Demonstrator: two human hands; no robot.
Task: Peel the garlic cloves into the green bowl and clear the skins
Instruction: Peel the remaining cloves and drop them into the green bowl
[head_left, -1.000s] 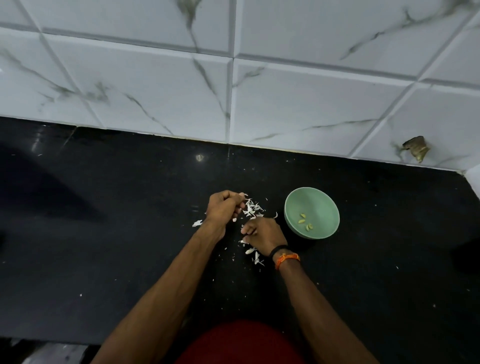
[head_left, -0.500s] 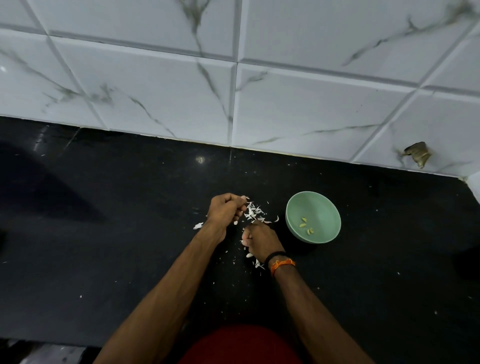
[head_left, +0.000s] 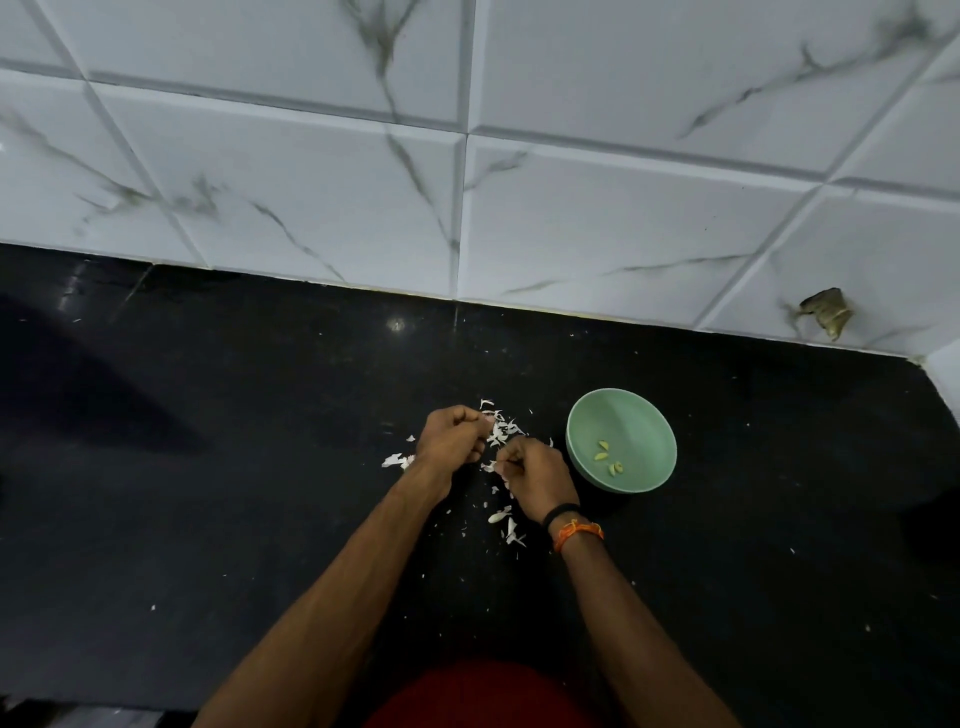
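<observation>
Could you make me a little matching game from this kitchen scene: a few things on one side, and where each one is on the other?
Things:
1. peeled cloves
2. garlic skins
3. orange thread
4. green bowl

Places:
A. on the right wrist
B. scattered on the black counter around the hands
C. inside the bowl
D. on the counter, right of the right hand

Pairs: 1-C, 2-B, 3-A, 4-D

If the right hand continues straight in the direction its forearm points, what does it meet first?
Probably the left hand: the right hand points up-left, and the two nearly touch. Garlic skins lie on the counter between them; the height above them is unclear.
</observation>
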